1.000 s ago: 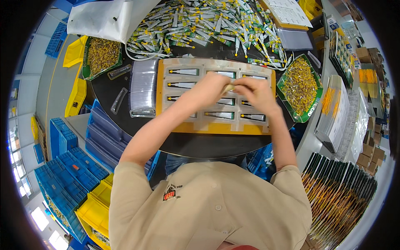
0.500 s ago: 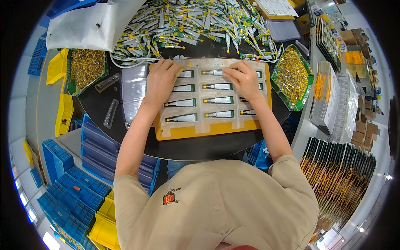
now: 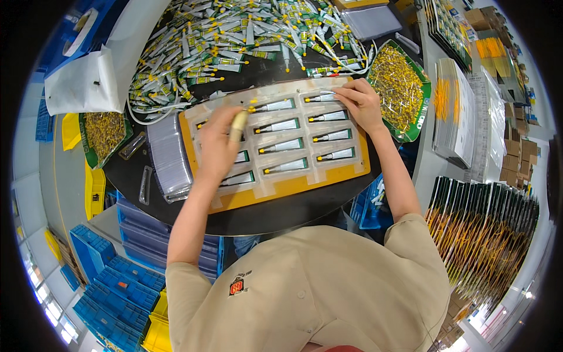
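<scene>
A yellow board (image 3: 281, 195) carries a clear plastic tray (image 3: 256, 189) with rows of slots, and small silver-and-green tubes with yellow caps lie in the slots. At the far right corner, the fingertips of my right hand (image 3: 362, 107) are pinched together on the end of a small tube (image 3: 319, 98). My left hand (image 3: 218, 144), smeared by motion, is over the left column of slots and covers part of it. A pale finger cover (image 3: 238, 125) shows on one of its fingers. Whether it holds anything is unclear.
A large pile of similar tubes (image 3: 234, 35) spreads beyond the board. Green boxes of small yellow-topped pieces stand left (image 3: 105, 135) and right (image 3: 399, 82). Clear plastic sheets (image 3: 167, 154) are stacked left of the board. A white cable (image 3: 143, 121) loops near the pile.
My view has shifted, and the board now appears tilted. My right hand has gone from the middle column's far tube to the right column's. My left hand has come nearer over the left column.
</scene>
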`<state>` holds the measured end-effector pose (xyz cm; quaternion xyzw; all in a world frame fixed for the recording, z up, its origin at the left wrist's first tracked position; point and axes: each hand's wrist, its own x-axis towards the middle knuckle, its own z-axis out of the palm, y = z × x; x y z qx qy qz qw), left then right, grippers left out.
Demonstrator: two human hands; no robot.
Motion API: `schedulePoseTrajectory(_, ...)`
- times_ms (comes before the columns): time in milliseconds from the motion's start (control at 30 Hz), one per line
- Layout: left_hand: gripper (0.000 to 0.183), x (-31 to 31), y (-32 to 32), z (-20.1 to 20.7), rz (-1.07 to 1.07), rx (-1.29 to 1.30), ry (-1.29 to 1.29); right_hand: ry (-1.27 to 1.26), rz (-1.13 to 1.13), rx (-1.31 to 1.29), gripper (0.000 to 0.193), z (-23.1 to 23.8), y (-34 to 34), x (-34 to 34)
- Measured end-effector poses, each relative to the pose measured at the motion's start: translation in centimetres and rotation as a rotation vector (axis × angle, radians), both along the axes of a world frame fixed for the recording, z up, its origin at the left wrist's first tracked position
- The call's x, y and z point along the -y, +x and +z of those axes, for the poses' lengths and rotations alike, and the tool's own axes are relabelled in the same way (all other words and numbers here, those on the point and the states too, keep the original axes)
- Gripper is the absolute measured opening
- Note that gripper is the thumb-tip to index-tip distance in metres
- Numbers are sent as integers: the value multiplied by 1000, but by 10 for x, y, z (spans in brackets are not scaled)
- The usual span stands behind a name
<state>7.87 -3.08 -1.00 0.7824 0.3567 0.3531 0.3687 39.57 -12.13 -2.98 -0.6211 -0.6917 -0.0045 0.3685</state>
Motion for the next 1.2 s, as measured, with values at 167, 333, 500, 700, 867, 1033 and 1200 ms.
schedulePoseTrajectory(167, 13, 26, 38, -5, -134, 157, -531, -12, 33, 123, 17, -1, 14, 10)
schedulePoseTrajectory(333, 16, 31, 47, -4, -128, 157, -834, -29, 61, 157, 20, 17, -6, 31)
schedulePoseTrajectory(500, 14, 47, 40, 2, -184, -108, -527, -127, 188, -214, 22, 22, -78, 27)
schedulePoseTrajectory(700, 12, 60, -27, 13, -164, -179, -515, -327, 490, -362, 14, 30, -119, 13)
schedulePoseTrajectory(867, 12, 80, -86, 10, 236, -179, -433, -159, 234, -424, 9, 17, -140, -16)
schedulePoseTrajectory(1033, 22, 91, -83, -13, 106, -171, 124, -21, 241, -104, 9, -5, -190, -42)
schedulePoseTrajectory(1200, 23, 90, -79, -19, 88, -213, 222, 86, 245, 4, 11, -1, -190, -34)
